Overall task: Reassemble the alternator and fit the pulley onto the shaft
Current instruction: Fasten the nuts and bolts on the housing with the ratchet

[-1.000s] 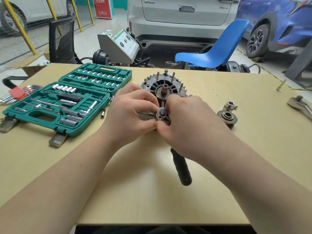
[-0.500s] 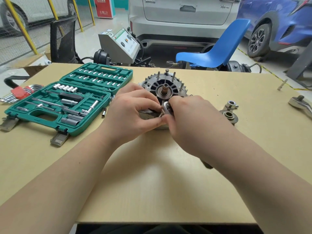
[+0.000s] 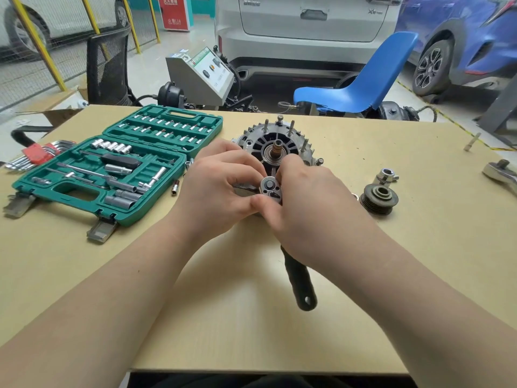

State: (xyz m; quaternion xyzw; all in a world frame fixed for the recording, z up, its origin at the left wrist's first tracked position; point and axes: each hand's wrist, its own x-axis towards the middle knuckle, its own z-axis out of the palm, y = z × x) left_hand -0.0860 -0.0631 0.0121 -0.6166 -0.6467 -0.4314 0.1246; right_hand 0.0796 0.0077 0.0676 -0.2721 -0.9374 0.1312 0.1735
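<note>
We keep both grips pinched on the ratchet [image 3: 270, 189] head, left hand [image 3: 221, 191] and right hand [image 3: 313, 208], socket square at the alternator's [image 3: 275, 144] six o'clock, turning gently.

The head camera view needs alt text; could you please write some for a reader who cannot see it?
Both hands, left hand and right hand, hold a ratchet wrench against an alternator on a wooden table. A pulley lies to the right, an open green socket set to the left.
</note>
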